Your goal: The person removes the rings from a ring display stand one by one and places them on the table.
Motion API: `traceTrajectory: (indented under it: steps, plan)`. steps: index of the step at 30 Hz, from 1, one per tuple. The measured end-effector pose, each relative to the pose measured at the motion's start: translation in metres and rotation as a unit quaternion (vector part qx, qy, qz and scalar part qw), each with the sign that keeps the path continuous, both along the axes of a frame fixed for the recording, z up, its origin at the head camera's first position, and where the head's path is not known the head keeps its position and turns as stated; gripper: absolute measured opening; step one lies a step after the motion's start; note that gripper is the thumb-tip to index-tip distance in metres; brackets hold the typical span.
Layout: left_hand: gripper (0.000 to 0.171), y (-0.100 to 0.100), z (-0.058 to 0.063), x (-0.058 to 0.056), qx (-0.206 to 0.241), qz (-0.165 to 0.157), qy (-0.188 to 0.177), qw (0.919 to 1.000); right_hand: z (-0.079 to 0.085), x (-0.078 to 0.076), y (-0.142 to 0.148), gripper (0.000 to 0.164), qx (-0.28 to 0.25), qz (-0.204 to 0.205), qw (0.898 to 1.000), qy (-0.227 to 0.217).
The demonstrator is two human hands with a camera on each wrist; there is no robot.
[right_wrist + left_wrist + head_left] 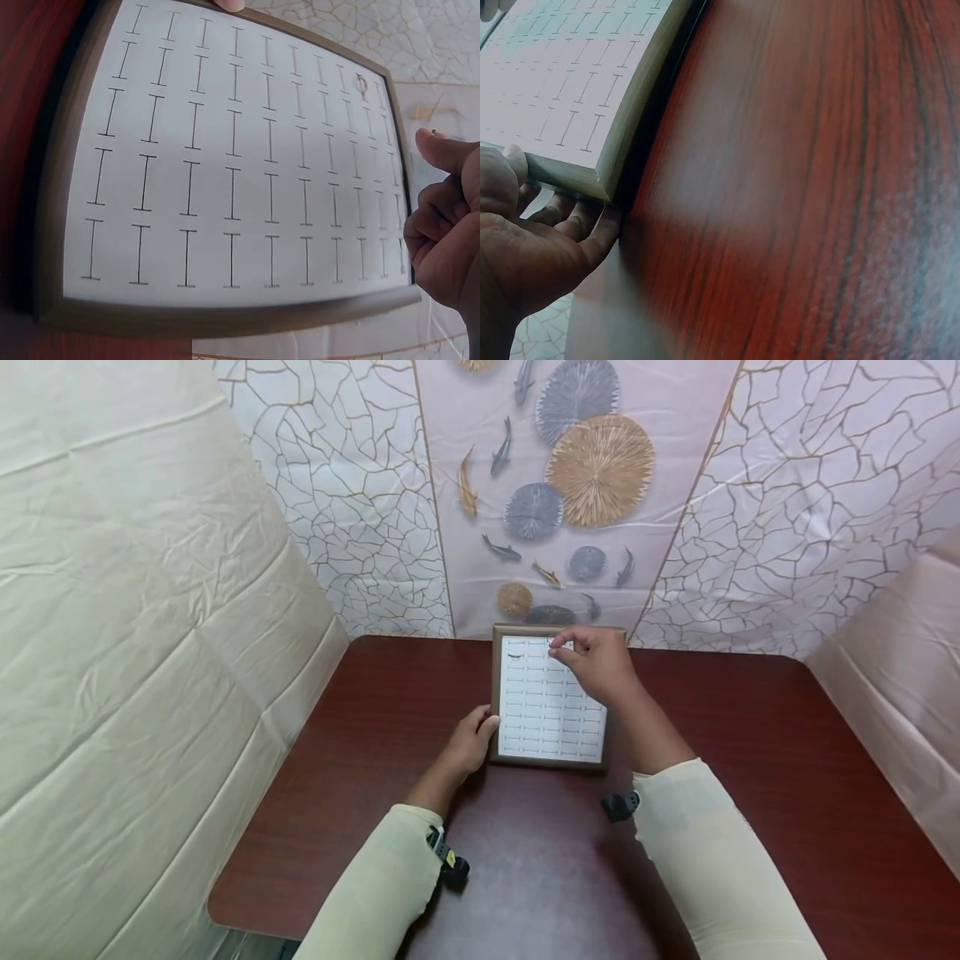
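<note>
A framed white board (551,693) with rows of short I-shaped marks stands tilted up over the table. My left hand (470,743) grips its left side, thumb at the front edge and fingers behind the frame (592,180). Over the board's upper part, my right hand (596,664) has thumb and forefinger together. The right wrist view shows a tiny gold-coloured piece (433,132) at those fingertips; most of it is hidden, so I cannot tell its kind. One small brownish loop-shaped piece (362,86) sits on a mark in the board's upper left.
The dark red wooden table (375,718) extends to both sides of the board. Behind it hangs a patterned backdrop (360,485), and pale cloth (135,652) lines the left side. Each sleeve carries a small black device, such as the one (619,807) on the right.
</note>
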State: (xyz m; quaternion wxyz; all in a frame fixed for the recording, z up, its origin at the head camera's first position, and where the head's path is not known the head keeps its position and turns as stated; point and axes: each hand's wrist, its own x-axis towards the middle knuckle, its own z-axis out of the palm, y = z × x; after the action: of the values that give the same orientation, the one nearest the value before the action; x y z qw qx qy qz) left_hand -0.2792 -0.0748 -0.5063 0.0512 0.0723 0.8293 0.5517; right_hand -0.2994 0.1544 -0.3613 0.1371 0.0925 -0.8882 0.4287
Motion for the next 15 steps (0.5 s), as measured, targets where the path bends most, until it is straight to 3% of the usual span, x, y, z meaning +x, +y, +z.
traceTrajectory:
  steps: [7, 15]
  plan:
    - [0.052, 0.000, 0.002, -0.001, -0.011, -0.001, -0.011, 0.9999, 0.008, 0.012, 0.019, 0.008, -0.046, -0.007, 0.998, -0.034]
    - [0.053, 0.003, 0.001, 0.001, -0.010, 0.000, -0.020, 0.9997, 0.001, 0.024, 0.050, 0.015, -0.065, 0.002, 0.996, -0.059]
